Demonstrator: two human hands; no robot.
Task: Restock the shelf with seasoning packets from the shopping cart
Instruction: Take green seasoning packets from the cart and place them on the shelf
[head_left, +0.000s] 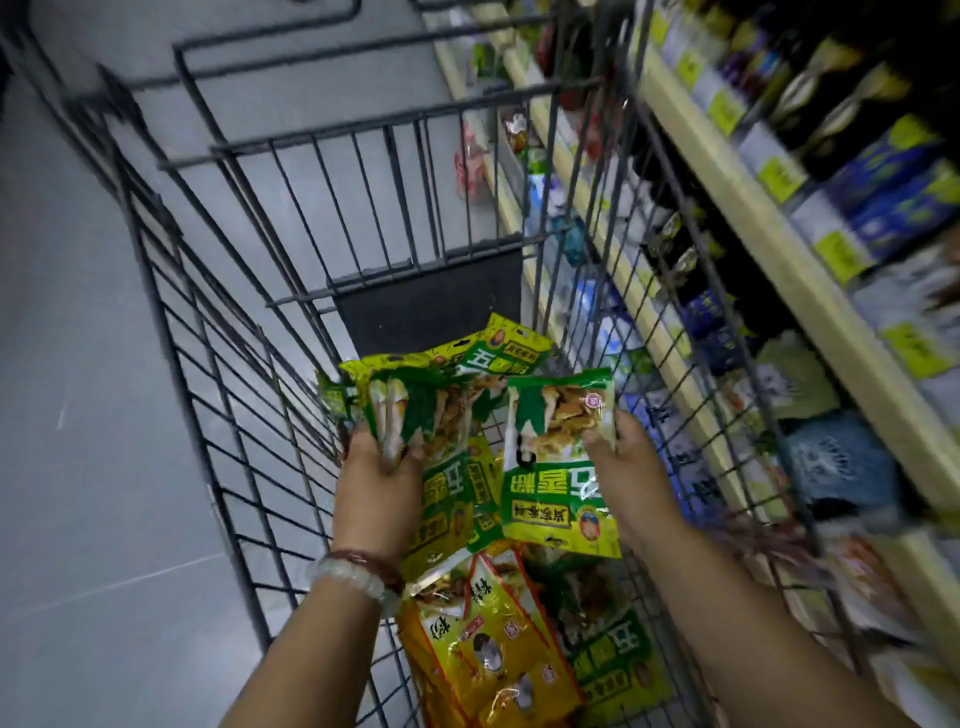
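Inside the wire shopping cart (218, 447), the left hand (382, 467) grips a bunch of green seasoning packets (415, 410) and the right hand (623, 457) pinches one green packet (558, 457) by its edge at three o'clock. Yellow packets (493, 649) lie below at six o'clock. Restocking looks early: the shelf (779, 249) waits at two o'clock.

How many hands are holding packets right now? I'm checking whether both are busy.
2. The left hand grips a bunch of green packets over the cart; the right hand holds a single green packet beside it.
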